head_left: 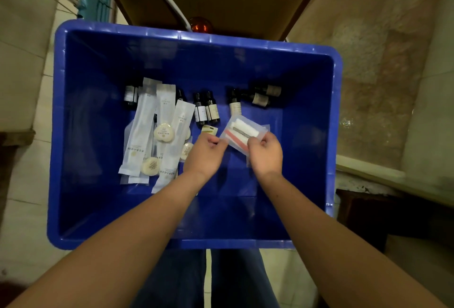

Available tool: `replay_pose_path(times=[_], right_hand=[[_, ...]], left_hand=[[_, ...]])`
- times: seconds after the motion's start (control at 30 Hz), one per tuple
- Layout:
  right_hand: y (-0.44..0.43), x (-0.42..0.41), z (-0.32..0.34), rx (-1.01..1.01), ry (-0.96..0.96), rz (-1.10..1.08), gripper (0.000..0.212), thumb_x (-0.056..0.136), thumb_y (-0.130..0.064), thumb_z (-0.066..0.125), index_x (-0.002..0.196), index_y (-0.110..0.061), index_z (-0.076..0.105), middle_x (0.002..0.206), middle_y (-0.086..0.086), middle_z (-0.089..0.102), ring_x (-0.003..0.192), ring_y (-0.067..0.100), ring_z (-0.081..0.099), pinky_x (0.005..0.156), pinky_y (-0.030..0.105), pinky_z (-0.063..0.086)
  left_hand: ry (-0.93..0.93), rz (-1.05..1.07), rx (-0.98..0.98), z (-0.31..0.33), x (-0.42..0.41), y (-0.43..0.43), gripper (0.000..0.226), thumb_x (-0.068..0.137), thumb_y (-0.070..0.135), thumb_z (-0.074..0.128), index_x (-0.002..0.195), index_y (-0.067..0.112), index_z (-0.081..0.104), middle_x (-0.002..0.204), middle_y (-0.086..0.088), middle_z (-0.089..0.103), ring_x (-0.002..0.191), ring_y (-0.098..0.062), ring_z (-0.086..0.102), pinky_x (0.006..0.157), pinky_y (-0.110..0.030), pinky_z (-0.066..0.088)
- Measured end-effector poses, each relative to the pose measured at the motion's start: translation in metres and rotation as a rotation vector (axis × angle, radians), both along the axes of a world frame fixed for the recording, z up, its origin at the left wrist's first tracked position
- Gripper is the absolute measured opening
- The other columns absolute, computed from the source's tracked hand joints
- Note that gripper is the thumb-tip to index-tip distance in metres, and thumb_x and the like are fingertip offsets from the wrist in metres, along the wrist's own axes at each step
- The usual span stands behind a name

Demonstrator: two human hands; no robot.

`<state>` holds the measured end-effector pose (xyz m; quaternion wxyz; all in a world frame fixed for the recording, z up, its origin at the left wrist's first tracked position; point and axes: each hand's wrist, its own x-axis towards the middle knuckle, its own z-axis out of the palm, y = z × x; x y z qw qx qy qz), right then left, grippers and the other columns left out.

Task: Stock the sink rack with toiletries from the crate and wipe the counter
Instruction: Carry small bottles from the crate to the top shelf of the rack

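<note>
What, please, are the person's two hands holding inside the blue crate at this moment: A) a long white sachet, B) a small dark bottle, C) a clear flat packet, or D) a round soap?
C: the left hand and the right hand each pinch an edge of the clear flat packet, while the other toiletries lie on the floor of the blue crate.

I have a single view, from a wide-angle camera worn on the person's head. It faces forward and steeply down into a blue crate (73, 135), which sits close and fills most of the frame. Both forearms enter from the bottom corners. The left hand (204, 152) and right hand (266, 154) meet on a clear packet (242, 133) just right of centre. The person's legs (177, 280) show below the crate's near rim.
</note>
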<state>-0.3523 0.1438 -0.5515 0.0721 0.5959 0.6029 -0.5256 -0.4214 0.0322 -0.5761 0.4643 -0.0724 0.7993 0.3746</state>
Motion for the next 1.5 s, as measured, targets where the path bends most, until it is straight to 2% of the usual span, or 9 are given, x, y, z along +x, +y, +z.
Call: replay_pose_path(times=[0.1,0.27,0.37,0.47,0.67,0.87,1.1,1.33,1.5], right_hand=[[0.001,0.002,0.005,-0.115,0.011,-0.029,0.007,0.085,-0.012,0.056,0.089,-0.012,0.062,0.073,0.005,0.063,0.066,0.019,0.058,0.064,0.038,0.051],[0.001,0.011,0.001,-0.151,-0.026,-0.017,0.013,0.085,-0.017,0.062,0.097,-0.015,0.056,0.087,0.007,0.065,0.072,0.018,0.059,0.063,0.03,0.047],[0.006,0.016,-0.005,-0.024,-0.075,0.021,0.037,0.09,-0.02,0.061,0.125,-0.018,0.047,0.121,0.003,0.055,0.105,0.019,0.058,0.082,0.029,0.047],[0.011,0.018,-0.016,0.15,-0.173,0.254,0.05,0.092,-0.018,0.058,0.139,-0.017,0.04,0.142,0.003,0.042,0.127,0.021,0.044,0.103,0.038,0.043],[0.019,0.012,-0.037,0.253,-0.328,0.433,0.066,0.09,-0.018,0.061,0.148,-0.018,0.03,0.145,0.008,0.034,0.131,0.028,0.035,0.107,0.043,0.038],[0.021,0.008,-0.044,0.273,-0.391,0.486,0.086,0.086,-0.012,0.066,0.154,-0.016,0.013,0.149,0.011,0.031,0.136,0.03,0.03,0.106,0.043,0.036],[0.023,0.005,-0.047,0.231,-0.366,0.408,0.051,0.084,-0.005,0.064,0.13,-0.01,0.04,0.133,0.01,0.039,0.114,0.032,0.05,0.092,0.048,0.05],[0.018,0.005,-0.042,0.133,-0.199,0.306,0.01,0.088,-0.017,0.056,0.098,-0.019,0.055,0.097,0.001,0.061,0.086,0.025,0.061,0.072,0.032,0.053],[0.009,0.0,-0.025,-0.061,0.012,0.091,0.016,0.093,-0.004,0.048,0.098,-0.017,0.057,0.085,-0.009,0.06,0.081,0.012,0.061,0.065,0.023,0.049]], left_hand=[[-0.089,0.206,0.046,0.004,0.001,0.015,0.056,0.076,0.048,0.067,0.116,0.015,0.049,0.108,-0.005,0.065,0.097,-0.023,0.066,0.092,-0.047,0.053],[-0.044,0.327,0.076,0.006,-0.004,0.026,0.042,0.085,0.003,0.067,0.121,0.012,0.047,0.114,-0.006,0.058,0.105,-0.022,0.06,0.094,-0.039,0.053],[0.036,0.229,0.056,0.002,-0.004,0.024,0.037,0.088,0.002,0.062,0.118,0.013,0.044,0.106,-0.002,0.056,0.1,-0.02,0.058,0.088,-0.032,0.051],[0.057,0.127,0.065,-0.007,0.001,0.02,0.039,0.089,0.002,0.059,0.12,0.017,0.041,0.095,0.006,0.055,0.094,-0.021,0.061,0.085,-0.04,0.055],[0.121,0.091,0.05,-0.019,0.007,0.018,0.038,0.09,0.002,0.057,0.118,0.022,0.042,0.092,0.016,0.051,0.09,-0.017,0.06,0.082,-0.044,0.056],[0.158,0.047,0.071,-0.023,0.007,0.015,0.041,0.091,0.003,0.055,0.121,0.027,0.041,0.106,0.001,0.061,0.091,-0.018,0.064,0.078,-0.035,0.056],[0.158,0.064,0.066,-0.025,0.007,0.015,0.042,0.092,0.004,0.056,0.126,0.022,0.042,0.093,0.017,0.056,0.088,-0.011,0.063,0.082,-0.035,0.056],[0.142,0.091,0.066,-0.022,0.01,0.016,0.048,0.09,0.003,0.058,0.133,0.018,0.041,0.104,0.004,0.059,0.096,-0.014,0.063,0.083,-0.03,0.054],[0.145,0.141,0.067,-0.008,0.008,0.017,0.041,0.091,0.004,0.057,0.128,0.016,0.045,0.098,0.008,0.059,0.093,-0.014,0.062,0.075,-0.026,0.053]])
